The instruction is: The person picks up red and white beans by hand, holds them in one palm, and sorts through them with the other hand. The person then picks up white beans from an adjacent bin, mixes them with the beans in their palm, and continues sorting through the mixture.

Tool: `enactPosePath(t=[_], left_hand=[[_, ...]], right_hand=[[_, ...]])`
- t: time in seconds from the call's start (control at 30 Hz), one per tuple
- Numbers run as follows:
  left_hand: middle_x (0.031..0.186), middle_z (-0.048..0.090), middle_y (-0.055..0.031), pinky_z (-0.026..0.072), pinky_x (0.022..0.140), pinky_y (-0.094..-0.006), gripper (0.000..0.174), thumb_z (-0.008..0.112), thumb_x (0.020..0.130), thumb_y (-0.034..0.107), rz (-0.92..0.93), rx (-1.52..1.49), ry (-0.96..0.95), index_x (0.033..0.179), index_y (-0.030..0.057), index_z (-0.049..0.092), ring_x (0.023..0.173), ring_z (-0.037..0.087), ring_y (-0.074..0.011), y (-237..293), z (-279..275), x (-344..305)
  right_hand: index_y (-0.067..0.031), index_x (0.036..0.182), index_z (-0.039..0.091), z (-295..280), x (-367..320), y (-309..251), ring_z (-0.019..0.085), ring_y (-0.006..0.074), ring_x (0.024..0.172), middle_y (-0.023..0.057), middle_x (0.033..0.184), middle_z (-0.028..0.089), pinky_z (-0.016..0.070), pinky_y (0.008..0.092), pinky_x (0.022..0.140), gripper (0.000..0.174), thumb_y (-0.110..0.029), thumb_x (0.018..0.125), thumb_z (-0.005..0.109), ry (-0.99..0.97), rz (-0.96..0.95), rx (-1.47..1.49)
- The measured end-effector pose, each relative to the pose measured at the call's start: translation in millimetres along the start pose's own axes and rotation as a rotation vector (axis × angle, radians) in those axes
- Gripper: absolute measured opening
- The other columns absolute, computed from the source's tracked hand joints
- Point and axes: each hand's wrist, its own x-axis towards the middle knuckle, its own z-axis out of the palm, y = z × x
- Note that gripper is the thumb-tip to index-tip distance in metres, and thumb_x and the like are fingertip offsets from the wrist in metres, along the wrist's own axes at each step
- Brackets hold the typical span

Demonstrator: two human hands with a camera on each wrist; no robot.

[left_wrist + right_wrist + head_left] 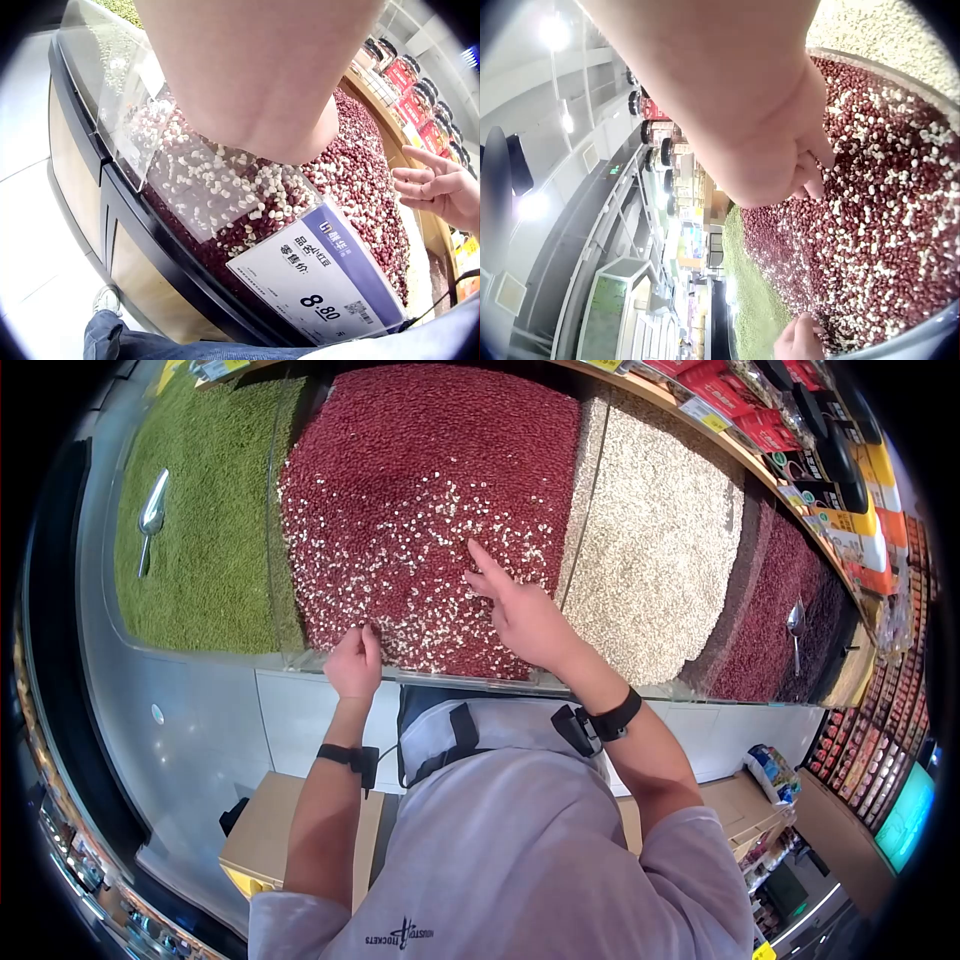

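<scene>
Small red beans [430, 420] fill a bin, with white grains [335, 575] scattered over their front half. My left hand [354, 663] is low over the bin's front edge, fingers curled in and thumb against them; the inside of its palm is hidden. In the left wrist view, its forearm and heel cover the fingers. Further right, my right hand [525, 615] reaches over the beans, index and middle fingers extended and apart. The left wrist view shows these fingers [427, 172] spread, with nothing between them. A price sign [322, 277] is fixed at the bin's front.
Left of the beans is a bin of green beans [215, 530] with a metal scoop [151, 520]. A bin of white grains [655, 530] adjoins on the right, then dark red beans [775, 610] with another scoop [796, 622]. Clear dividers separate bins; packaged goods [740, 410] line the shelf behind.
</scene>
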Motion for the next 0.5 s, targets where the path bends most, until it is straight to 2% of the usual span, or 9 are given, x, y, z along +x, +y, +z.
enactPosePath(t=[0.13, 0.2, 0.23, 0.3, 0.33, 0.37, 0.43, 0.47, 0.5], left_hand=[[0.064, 0.062, -0.0093, 0.0441, 0.053, -0.0448, 0.037, 0.055, 0.098, 0.034, 0.001, 0.017, -0.005, 0.069, 0.0110, 0.058, 0.058, 0.061, -0.0333, -1, 0, 0], [0.064, 0.062, -0.0095, 0.0443, 0.053, -0.0448, 0.037, 0.055, 0.098, 0.034, -0.003, 0.024, -0.012, 0.070, 0.0111, 0.058, 0.058, 0.061, -0.0334, -1, 0, 0], [0.065, 0.063, -0.0096, 0.0445, 0.053, -0.0450, 0.036, 0.055, 0.098, 0.035, -0.001, 0.023, -0.009, 0.070, 0.0110, 0.059, 0.059, 0.062, -0.0336, -1, 0, 1], [0.065, 0.063, -0.0097, 0.0446, 0.053, -0.0452, 0.036, 0.055, 0.098, 0.035, 0.003, 0.016, -0.009, 0.071, 0.0109, 0.059, 0.059, 0.062, -0.0338, -1, 1, 0], [0.066, 0.063, -0.0098, 0.0449, 0.054, -0.0453, 0.036, 0.055, 0.098, 0.035, -0.003, 0.007, -0.008, 0.071, 0.0108, 0.060, 0.060, 0.062, -0.0340, -1, 1, 0], [0.066, 0.064, -0.0098, 0.0452, 0.054, -0.0455, 0.036, 0.054, 0.098, 0.035, -0.007, -0.001, -0.007, 0.072, 0.0106, 0.060, 0.060, 0.062, -0.0343, -1, 2, 0], [0.067, 0.064, -0.0098, 0.0458, 0.055, -0.0455, 0.036, 0.054, 0.098, 0.036, -0.017, -0.004, -0.027, 0.074, 0.0105, 0.061, 0.061, 0.062, -0.0347, 1, 1, -1], [0.068, 0.063, -0.0123, 0.0458, 0.056, -0.0455, 0.034, 0.054, 0.099, 0.036, -0.023, -0.005, -0.034, 0.077, 0.0106, 0.062, 0.062, 0.062, -0.0357, 2, 1, 0], [0.069, 0.062, -0.0147, 0.0458, 0.057, -0.0455, 0.032, 0.054, 0.099, 0.035, -0.029, -0.005, -0.042, 0.080, 0.0107, 0.062, 0.063, 0.061, -0.0367, 1, 2, -1]], right_hand=[[-0.0114, 0.158, 0.016, 4, 0, 14, 0.068, 0.0374, 0.103, 0.0181, 0.133, 0.061, 0.0544, 0.0409, 0.093, 0.080, 0.008, 0.086, 0.046, -0.009, -0.014, 0.016], [-0.0103, 0.157, 0.022, 2, -2, 20, 0.068, 0.0283, 0.111, 0.0139, 0.132, 0.064, 0.0570, 0.0354, 0.087, 0.071, 0.006, 0.092, 0.045, 0.077, -0.126, 0.198], [-0.0103, 0.157, 0.022, -5, -6, 19, 0.068, 0.0283, 0.111, 0.0139, 0.132, 0.064, 0.0570, 0.0354, 0.087, 0.071, 0.006, 0.092, 0.045, 0.079, -0.127, 0.196], [-0.0087, 0.155, 0.031, -25, -17, 17, 0.066, 0.0205, 0.116, 0.0108, 0.129, 0.067, 0.0570, 0.0285, 0.085, 0.061, 0.005, 0.097, 0.044, 0.141, 0.018, 0.576], [-0.0074, 0.151, 0.038, -33, -19, 29, 0.067, 0.0201, 0.115, 0.0116, 0.127, 0.068, 0.0563, 0.0258, 0.087, 0.054, 0.004, 0.098, 0.045, 0.245, -0.023, 0.524], [-0.0074, 0.151, 0.038, -45, -23, 39, 0.067, 0.0201, 0.115, 0.0116, 0.127, 0.068, 0.0563, 0.0258, 0.087, 0.054, 0.004, 0.098, 0.045, 0.250, -0.023, 0.524], [-0.0041, 0.144, 0.047, -68, -33, 54, 0.067, 0.0210, 0.114, 0.0154, 0.123, 0.069, 0.0553, 0.0271, 0.092, 0.046, 0.003, 0.099, 0.050, 0.514, -0.010, 0.608], [-0.0041, 0.144, 0.047, -77, -39, 65, 0.067, 0.0210, 0.114, 0.0154, 0.123, 0.069, 0.0553, 0.0271, 0.092, 0.046, 0.003, 0.099, 0.050, 0.521, -0.010, 0.609], [-0.0031, 0.141, 0.049, -84, -45, 79, 0.067, 0.0199, 0.113, 0.0164, 0.121, 0.070, 0.0554, 0.0279, 0.093, 0.044, 0.002, 0.098, 0.052, 0.617, -0.016, 0.601]])
